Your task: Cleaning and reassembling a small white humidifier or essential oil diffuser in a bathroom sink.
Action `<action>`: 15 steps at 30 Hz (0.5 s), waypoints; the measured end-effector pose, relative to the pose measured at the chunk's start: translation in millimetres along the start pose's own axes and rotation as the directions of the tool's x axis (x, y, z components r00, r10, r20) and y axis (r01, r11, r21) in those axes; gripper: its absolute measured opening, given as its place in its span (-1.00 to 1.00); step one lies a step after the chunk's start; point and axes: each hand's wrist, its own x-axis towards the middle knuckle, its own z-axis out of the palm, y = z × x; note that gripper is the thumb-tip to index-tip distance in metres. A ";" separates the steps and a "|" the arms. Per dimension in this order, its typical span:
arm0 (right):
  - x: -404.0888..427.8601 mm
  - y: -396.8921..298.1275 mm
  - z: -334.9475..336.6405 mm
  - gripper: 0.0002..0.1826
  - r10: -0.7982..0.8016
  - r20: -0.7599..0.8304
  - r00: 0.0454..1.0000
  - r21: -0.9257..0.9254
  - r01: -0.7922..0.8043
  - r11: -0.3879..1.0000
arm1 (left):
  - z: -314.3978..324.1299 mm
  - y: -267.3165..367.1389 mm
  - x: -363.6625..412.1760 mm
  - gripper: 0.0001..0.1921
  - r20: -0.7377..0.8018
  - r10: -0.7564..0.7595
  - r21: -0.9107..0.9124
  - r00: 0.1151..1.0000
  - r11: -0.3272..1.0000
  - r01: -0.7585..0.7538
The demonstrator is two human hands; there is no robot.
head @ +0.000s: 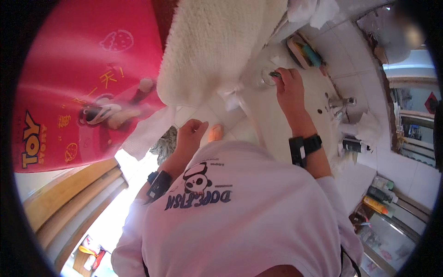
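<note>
My right hand point(290, 81) reaches over the white washbasin point(277, 114) and pinches a small dark object point(275, 74) between thumb and fingers. Its exact kind is too small to tell. Right by those fingertips is a round, clear rim point(265, 77), seemingly of a glass or cup. My left hand point(191, 131) hangs in front of my body, above the tiled floor, with its fingers curled in. Nothing shows in it. Both wrists wear black straps with a small box.
A cream fluffy towel point(207, 52) hangs ahead, beside a red printed sheet point(93, 86) on the left. Along the basin's right side are a tray with a brush point(304, 52), a metal tap point(341, 103) and a dark bottle point(354, 146). Several bottles point(380, 195) and a mirror point(415, 100) are farther right.
</note>
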 end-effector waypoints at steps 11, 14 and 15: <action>-0.8 5.5 -2.0 -0.76 -0.003 -0.052 0.999 0.006 0.004 1.000 | -3.3 18.9 1.9 -0.74 0.010 -0.052 -0.028 0.999 0.998 0.052; 8.5 -9.6 -16.2 -0.75 0.003 -0.128 0.992 0.028 0.000 1.000 | -5.1 10.4 3.2 -0.71 -0.008 0.041 0.043 0.999 0.998 -0.041; 11.1 -13.0 -19.3 -0.75 -0.019 -0.165 0.986 0.023 0.023 0.999 | -5.6 9.7 4.1 -0.72 -0.014 0.021 0.009 1.000 1.000 -0.021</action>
